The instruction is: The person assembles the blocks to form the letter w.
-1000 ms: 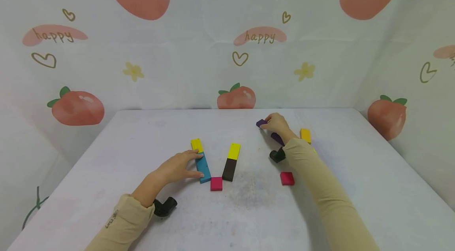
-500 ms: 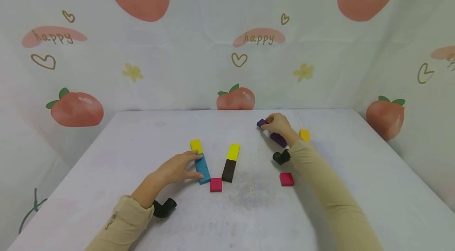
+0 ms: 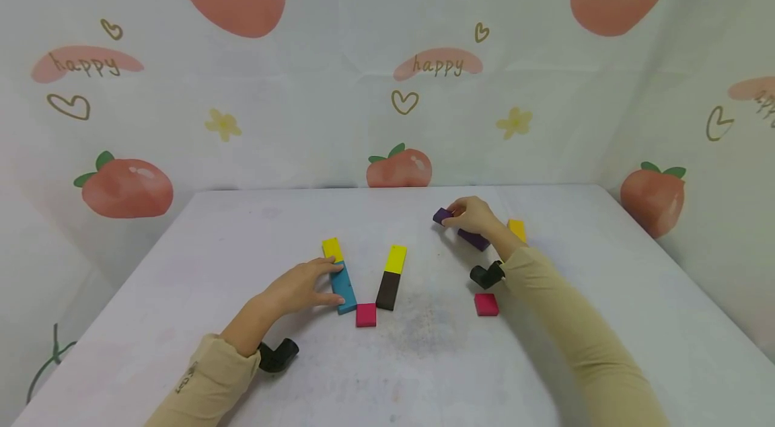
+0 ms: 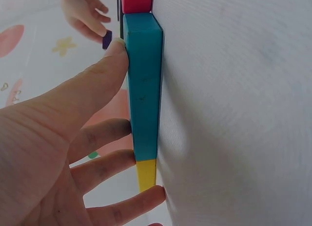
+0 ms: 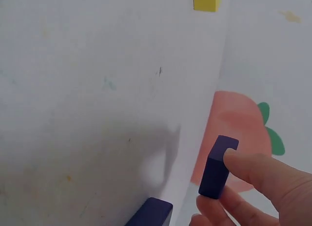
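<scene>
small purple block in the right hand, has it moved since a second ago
Yes, slightly. The right hand pinches the small purple block, which has come a little nearer and leftward, away from the table's far edge; the camera shifted slightly too.

Both arms reach forward, sleeves to the wrists.
The left hand (image 3: 297,289) lies low with fingers (image 4: 105,65) nearly straight; the right hand (image 3: 475,215), farther out, has its fingers (image 5: 263,175) curled in a pinch.

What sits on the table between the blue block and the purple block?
In the head view, the yellow-and-brown bar lies between the blue block and the purple block.
</scene>
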Motion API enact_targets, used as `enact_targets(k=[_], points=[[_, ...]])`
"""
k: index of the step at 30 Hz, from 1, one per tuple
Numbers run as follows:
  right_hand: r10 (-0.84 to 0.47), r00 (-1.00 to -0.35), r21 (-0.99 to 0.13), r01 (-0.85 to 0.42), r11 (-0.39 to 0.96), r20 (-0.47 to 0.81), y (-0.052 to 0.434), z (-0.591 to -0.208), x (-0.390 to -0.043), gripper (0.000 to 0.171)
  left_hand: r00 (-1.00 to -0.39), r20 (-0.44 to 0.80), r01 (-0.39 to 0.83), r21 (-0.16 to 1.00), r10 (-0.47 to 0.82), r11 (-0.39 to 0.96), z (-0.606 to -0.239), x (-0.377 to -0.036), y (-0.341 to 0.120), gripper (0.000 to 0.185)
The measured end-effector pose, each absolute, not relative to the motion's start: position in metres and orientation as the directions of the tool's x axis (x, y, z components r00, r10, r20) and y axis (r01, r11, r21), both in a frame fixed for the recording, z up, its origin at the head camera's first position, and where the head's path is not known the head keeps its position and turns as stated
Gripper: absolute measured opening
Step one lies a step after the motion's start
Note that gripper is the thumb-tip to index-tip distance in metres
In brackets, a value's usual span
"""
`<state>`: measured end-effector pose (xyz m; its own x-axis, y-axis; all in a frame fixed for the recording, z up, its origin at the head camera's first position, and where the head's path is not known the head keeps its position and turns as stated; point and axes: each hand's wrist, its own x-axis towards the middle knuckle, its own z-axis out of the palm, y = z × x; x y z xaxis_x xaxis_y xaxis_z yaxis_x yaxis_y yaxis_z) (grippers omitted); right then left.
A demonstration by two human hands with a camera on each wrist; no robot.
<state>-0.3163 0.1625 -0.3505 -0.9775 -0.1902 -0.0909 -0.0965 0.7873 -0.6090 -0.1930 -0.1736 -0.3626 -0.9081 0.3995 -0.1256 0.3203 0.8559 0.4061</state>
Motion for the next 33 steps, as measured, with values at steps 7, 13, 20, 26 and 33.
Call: enact_targets(k=[7,13,20,26,33], points=[[-0.24,-0.968,-0.613,-0.142,0.777,-0.08,0.158,-0.346,-0.308,0.041,-0.907,-0.123,0.322,0.411,0.402,0.853,-0.362,-0.192,-0.174,0.066],[-0.275,-0.958,-0.605,-0.174,0.777,-0.078,0.155,-0.344,-0.301,0.04,-0.905,-0.117,0.33,0.411,0.408,0.85,-0.361,-0.192,-0.174,0.066],[-0.311,-0.948,-0.594,-0.214,0.776,-0.065,0.154,-0.346,-0.299,0.038,-0.908,-0.124,0.32,0.414,0.401,0.852,-0.361,-0.192,-0.173,0.066],[-0.314,-0.945,-0.596,-0.2,0.778,-0.093,0.151,-0.346,-0.296,0.038,-0.908,-0.121,0.32,0.417,0.401,0.851,-0.36,-0.192,-0.173,0.067],[-0.342,-0.934,-0.603,-0.217,0.767,-0.099,0.146,-0.344,-0.292,0.036,-0.911,-0.128,0.312,0.412,0.393,0.856,-0.361,-0.192,-0.173,0.067]])
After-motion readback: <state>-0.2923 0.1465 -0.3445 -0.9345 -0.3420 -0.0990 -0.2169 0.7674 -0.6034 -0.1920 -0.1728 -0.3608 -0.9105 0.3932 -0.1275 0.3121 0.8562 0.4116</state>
